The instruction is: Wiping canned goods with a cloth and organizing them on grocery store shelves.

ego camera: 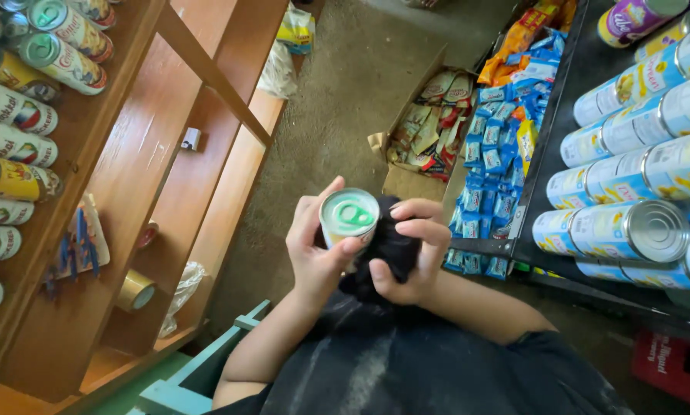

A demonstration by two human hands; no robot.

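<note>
On your left a wooden shelf unit (141,161) carries rows of cans (22,115) lying on their sides up top; lower boards hold a tape roll (136,290), a small grey clip (191,138) and a crumpled plastic bag (182,296). On your right a dark metal shelf (571,77) bears blue-and-yellow tins (629,161). A cardboard box (425,131) of packets sits on the concrete floor (345,100).

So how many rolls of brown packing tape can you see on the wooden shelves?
1. A single roll of brown packing tape lies on the lower wooden shelf at the left, beside a crumpled clear plastic bag. Others may be hidden behind the shelf boards.
</note>
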